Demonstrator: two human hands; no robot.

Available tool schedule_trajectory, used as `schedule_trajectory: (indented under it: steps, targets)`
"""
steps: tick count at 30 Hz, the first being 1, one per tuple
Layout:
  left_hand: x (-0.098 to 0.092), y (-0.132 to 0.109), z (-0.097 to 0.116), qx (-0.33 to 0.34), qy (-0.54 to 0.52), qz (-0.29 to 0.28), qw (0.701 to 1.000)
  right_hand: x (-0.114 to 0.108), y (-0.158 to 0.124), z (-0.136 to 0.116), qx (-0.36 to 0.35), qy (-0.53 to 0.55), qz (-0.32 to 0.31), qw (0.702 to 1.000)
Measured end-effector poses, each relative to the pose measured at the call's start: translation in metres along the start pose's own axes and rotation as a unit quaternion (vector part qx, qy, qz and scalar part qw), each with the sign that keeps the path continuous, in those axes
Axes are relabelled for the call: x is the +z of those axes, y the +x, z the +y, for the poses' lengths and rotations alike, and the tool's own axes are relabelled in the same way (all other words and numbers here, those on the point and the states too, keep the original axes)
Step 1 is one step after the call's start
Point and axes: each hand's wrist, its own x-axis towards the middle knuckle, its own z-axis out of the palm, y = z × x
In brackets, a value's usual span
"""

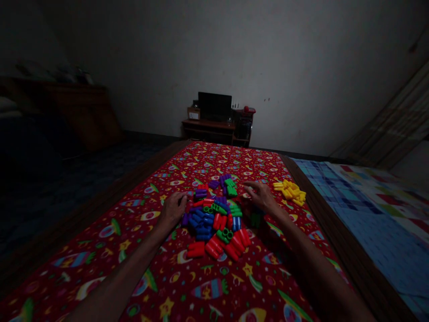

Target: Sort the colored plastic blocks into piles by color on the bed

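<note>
A mixed pile of plastic toy building blocks [219, 219], each shaped like joined tubes, lies on a red patterned cloth [208, 308]. My left hand [173, 208] rests at the pile's left edge, its loosely bent fingers pointing at the purple block [200, 193]. No block shows in it. On the other side my right hand [261, 194] hovers over the cloth with fingers apart, nearest the light green block [231, 188]. Dark green and blue blocks [255, 218] sit in shadow beneath it. Red blocks [196, 249] line the near side; blue blocks [202, 223] gather at the left.
Yellow blocks [291, 192] form a separate heap to the right of my right hand. Beyond the cloth's far end, a dark monitor [215, 106] stands on a desk [208, 125] by the wall. A bed with a blue checked cover [355, 223] adjoins at right; a wooden cabinet [82, 114] stands left.
</note>
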Motion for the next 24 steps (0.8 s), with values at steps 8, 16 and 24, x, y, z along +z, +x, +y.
schedule_trajectory:
  steps: [8, 16, 24]
  targets:
    - [0.002, 0.000, 0.001, -0.015, -0.019, 0.051, 0.998, 0.036, -0.012, 0.031, 0.075, 0.098, 0.007, 0.992]
    - [0.001, 0.000, 0.003, -0.034, -0.024, 0.031, 0.999, 0.049, 0.046, -0.023, 0.031, 0.107, 0.039, 0.993]
    - [0.001, 0.000, -0.002, 0.001, -0.029, 0.033, 0.999, 0.065, 0.120, 0.000, 0.040, -0.029, -0.119, 0.992]
